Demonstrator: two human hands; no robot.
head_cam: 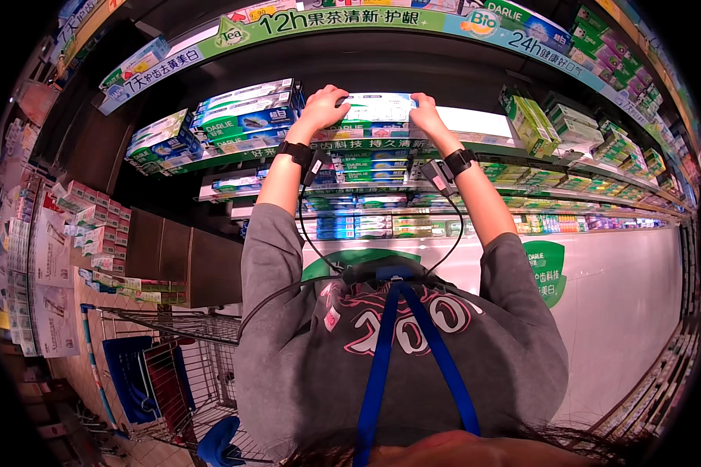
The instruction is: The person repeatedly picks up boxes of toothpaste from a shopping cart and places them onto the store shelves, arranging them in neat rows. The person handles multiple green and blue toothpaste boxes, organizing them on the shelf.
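My left hand (327, 108) is at the left end of a white and blue toothpaste carton (380, 107), fingers over its back edge and thumb along its near side. At the other end, my right hand (426, 112) grips the same carton. It lies level on top of a Darlie toothpaste box (350, 129) on the shelf; whether it is lifted off that box, I cannot tell. Left of my left hand are stacked blue and green Darlie cartons (245, 117). A white shelf surface (473, 124) shows to the right of my right hand.
Overhead runs an upper shelf edge (333, 26) with printed strips. Green-yellow cartons (528, 119) stand at the right, and lower shelves (374, 166) hold more toothpaste. A wire shopping cart (210, 362) is at my left. Cables (304, 222) hang from my wrist straps.
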